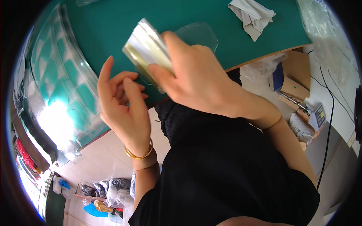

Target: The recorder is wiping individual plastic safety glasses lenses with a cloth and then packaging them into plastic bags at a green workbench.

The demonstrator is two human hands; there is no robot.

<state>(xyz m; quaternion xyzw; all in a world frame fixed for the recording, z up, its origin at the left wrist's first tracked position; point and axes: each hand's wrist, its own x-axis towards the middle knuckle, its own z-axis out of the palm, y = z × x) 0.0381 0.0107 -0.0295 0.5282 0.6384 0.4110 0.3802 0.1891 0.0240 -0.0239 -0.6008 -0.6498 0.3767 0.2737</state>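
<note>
My right hand [203, 79] grips a shiny silver-and-yellowish flat bundle [149, 45], thumb on its near face. The bundle is tilted above the green table [124, 15] and somewhat blurred; I cannot tell whether it is stacked film or foil. Just left of its lower end is my left hand [124, 101], palm turned up, with the index finger stretched and the others loosely bent and apart. Nothing shows in it. A clear rounded plastic sheet [200, 34] lies on the table behind my right hand, which partly covers it.
Clear plastic sheets with rounded cut-outs [62, 49] cover the table's left side, under strong glare. A crumpled grey cloth [252, 17] lies at the far right. Clear plastic wrap [320, 30] hangs by the right edge. Open cardboard [298, 71] and a black cable [329, 132] are below.
</note>
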